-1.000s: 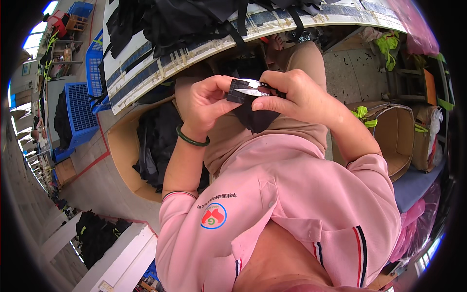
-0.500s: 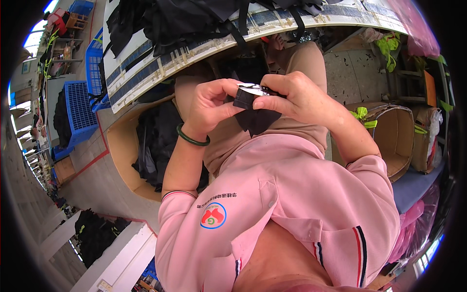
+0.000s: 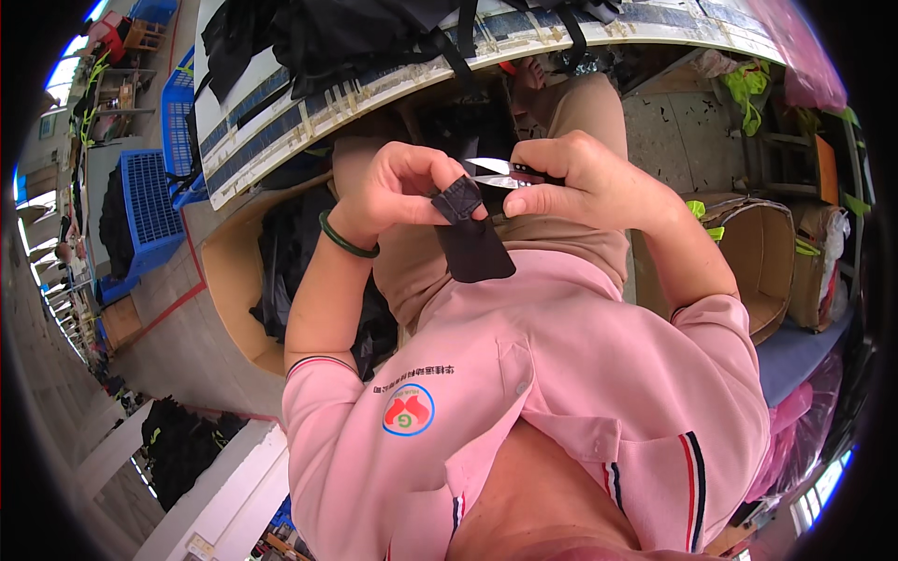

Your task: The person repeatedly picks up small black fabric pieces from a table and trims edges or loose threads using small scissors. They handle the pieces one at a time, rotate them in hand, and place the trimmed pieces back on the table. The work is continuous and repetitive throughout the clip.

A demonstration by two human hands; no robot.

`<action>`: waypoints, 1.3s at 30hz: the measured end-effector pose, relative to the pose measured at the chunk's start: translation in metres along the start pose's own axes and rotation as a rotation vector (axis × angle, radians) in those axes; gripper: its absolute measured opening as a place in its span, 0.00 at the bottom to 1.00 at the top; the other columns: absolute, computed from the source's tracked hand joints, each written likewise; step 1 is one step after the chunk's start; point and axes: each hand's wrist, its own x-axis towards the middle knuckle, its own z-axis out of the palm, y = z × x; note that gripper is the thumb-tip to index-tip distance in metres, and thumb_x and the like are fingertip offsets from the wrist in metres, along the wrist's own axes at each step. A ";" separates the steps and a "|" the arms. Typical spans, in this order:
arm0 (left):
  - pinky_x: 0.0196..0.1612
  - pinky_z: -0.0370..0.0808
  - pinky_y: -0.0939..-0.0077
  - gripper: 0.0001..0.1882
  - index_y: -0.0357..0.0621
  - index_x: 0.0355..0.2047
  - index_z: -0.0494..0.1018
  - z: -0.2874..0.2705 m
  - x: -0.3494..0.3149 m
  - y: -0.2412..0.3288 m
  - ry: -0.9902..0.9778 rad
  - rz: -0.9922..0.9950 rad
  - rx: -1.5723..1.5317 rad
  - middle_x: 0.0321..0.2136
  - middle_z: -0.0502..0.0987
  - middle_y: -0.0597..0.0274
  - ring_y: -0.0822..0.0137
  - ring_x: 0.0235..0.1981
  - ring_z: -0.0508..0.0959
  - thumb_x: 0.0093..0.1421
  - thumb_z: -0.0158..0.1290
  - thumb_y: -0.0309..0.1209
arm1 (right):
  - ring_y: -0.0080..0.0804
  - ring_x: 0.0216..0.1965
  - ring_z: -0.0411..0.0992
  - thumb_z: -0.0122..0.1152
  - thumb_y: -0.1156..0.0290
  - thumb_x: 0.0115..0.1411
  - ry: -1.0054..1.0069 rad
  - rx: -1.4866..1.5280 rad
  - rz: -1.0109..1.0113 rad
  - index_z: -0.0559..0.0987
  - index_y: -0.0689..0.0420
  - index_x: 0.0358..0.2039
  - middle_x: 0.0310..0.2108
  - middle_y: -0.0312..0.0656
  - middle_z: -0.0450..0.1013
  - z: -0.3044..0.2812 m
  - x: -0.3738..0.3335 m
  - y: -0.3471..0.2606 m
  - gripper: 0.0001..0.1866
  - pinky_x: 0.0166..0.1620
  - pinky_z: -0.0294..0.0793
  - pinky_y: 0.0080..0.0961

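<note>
My left hand (image 3: 407,192) pinches a small black fabric piece (image 3: 475,254) by its folded, stitched upper end, and the rest hangs down over my lap. In my right hand (image 3: 575,182) is a pair of thread snips (image 3: 496,175), its two silver blades parted and pointing left. The blade tips lie close to the fabric's upper end; whether they touch it I cannot tell. Fingers of the right hand cover most of the snips' dark handle.
Black fabric pieces and straps (image 3: 346,47) lie piled on the worn table (image 3: 309,117) ahead. A cardboard box (image 3: 229,280) with dark cloth stands at left, near a blue crate (image 3: 154,210). Another cardboard box (image 3: 762,252) stands at right.
My hands have moved apart slightly, the left one shifting leftward. The fabric piece now hangs lower and more in sight. The snips' blades show clearly, spread apart.
</note>
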 end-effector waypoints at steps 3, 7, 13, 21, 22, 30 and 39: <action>0.43 0.75 0.74 0.10 0.31 0.30 0.76 -0.006 -0.002 -0.001 -0.021 -0.130 -0.121 0.32 0.80 0.50 0.64 0.37 0.79 0.45 0.58 0.20 | 0.30 0.17 0.59 0.65 0.55 0.56 -0.073 0.026 -0.048 0.74 0.65 0.27 0.15 0.43 0.63 -0.001 0.000 -0.001 0.22 0.22 0.60 0.28; 0.43 0.74 0.75 0.10 0.31 0.30 0.75 -0.009 0.001 -0.001 -0.099 -0.168 -0.148 0.32 0.80 0.50 0.65 0.36 0.80 0.45 0.57 0.20 | 0.37 0.16 0.64 0.66 0.54 0.54 -0.109 -0.066 -0.087 0.75 0.64 0.29 0.16 0.45 0.66 0.000 0.000 0.002 0.22 0.22 0.62 0.30; 0.43 0.74 0.76 0.10 0.30 0.30 0.76 -0.010 -0.001 -0.001 -0.098 -0.237 -0.191 0.32 0.80 0.50 0.65 0.35 0.80 0.45 0.57 0.19 | 0.45 0.18 0.67 0.65 0.52 0.54 -0.069 -0.140 -0.128 0.75 0.64 0.29 0.16 0.46 0.68 0.000 0.000 0.003 0.23 0.23 0.64 0.33; 0.44 0.75 0.75 0.10 0.29 0.31 0.75 -0.012 -0.002 -0.001 -0.108 -0.230 -0.173 0.33 0.80 0.49 0.64 0.36 0.80 0.46 0.57 0.20 | 0.43 0.16 0.66 0.66 0.51 0.53 -0.106 -0.124 -0.133 0.75 0.63 0.29 0.14 0.44 0.66 0.003 0.001 0.009 0.24 0.21 0.62 0.33; 0.44 0.75 0.75 0.10 0.29 0.31 0.75 -0.012 -0.002 -0.001 -0.105 -0.229 -0.185 0.33 0.80 0.49 0.64 0.36 0.80 0.46 0.57 0.20 | 0.42 0.16 0.66 0.66 0.51 0.53 -0.098 -0.136 -0.138 0.75 0.63 0.29 0.14 0.44 0.66 0.002 0.001 0.009 0.24 0.21 0.62 0.33; 0.44 0.75 0.75 0.11 0.29 0.31 0.75 -0.011 -0.001 -0.002 -0.096 -0.266 -0.214 0.33 0.80 0.50 0.65 0.36 0.80 0.46 0.58 0.20 | 0.43 0.16 0.67 0.68 0.53 0.51 -0.051 -0.163 -0.182 0.75 0.62 0.29 0.14 0.43 0.66 0.003 0.000 0.012 0.22 0.20 0.61 0.32; 0.42 0.75 0.79 0.10 0.29 0.31 0.75 -0.004 0.003 -0.001 -0.100 -0.359 -0.197 0.32 0.80 0.52 0.67 0.34 0.80 0.46 0.56 0.20 | 0.45 0.16 0.67 0.68 0.56 0.50 -0.083 -0.192 -0.235 0.74 0.60 0.27 0.13 0.43 0.66 0.003 0.005 0.003 0.19 0.20 0.60 0.35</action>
